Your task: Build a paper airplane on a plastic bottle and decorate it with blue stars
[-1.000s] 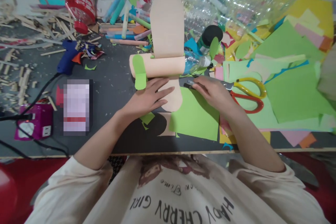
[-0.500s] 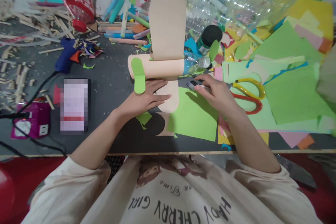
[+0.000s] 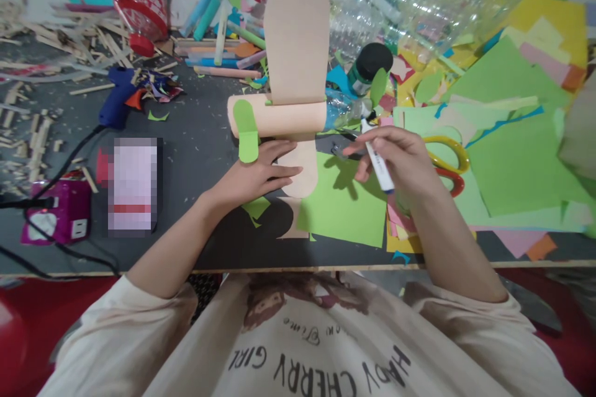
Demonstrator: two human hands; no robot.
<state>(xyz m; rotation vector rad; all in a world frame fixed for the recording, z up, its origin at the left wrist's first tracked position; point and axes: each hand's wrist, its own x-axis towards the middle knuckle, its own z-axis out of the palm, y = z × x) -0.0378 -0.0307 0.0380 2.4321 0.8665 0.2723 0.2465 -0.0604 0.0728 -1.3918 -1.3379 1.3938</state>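
Note:
A bottle wrapped in beige paper (image 3: 288, 118) lies on its side, with a large rounded beige flap (image 3: 297, 37) pointing away and a smaller beige flap (image 3: 302, 177) pointing toward me. A green rounded strip (image 3: 246, 146) sits across its left end. My left hand (image 3: 261, 167) rests with fingers stretched out, their tips over the smaller flap. To the right, my right hand (image 3: 391, 155) holds a white marker (image 3: 378, 164) with a dark blue end, tilted above a green sheet (image 3: 344, 211). Part of the marker is hidden by the fingers.
Scissors with yellow and red handles (image 3: 449, 155) lie right of my right hand. A blue glue gun (image 3: 116, 99) and wood scraps are at left. Clear plastic bottles (image 3: 419, 0) and a black-lidded jar (image 3: 372, 65) stand behind. Coloured paper covers the right side.
My right hand has lifted the white marker from the table area by the scissors and shifted slightly right. My left hand and the paper-wrapped bottle have stayed nearly in place.

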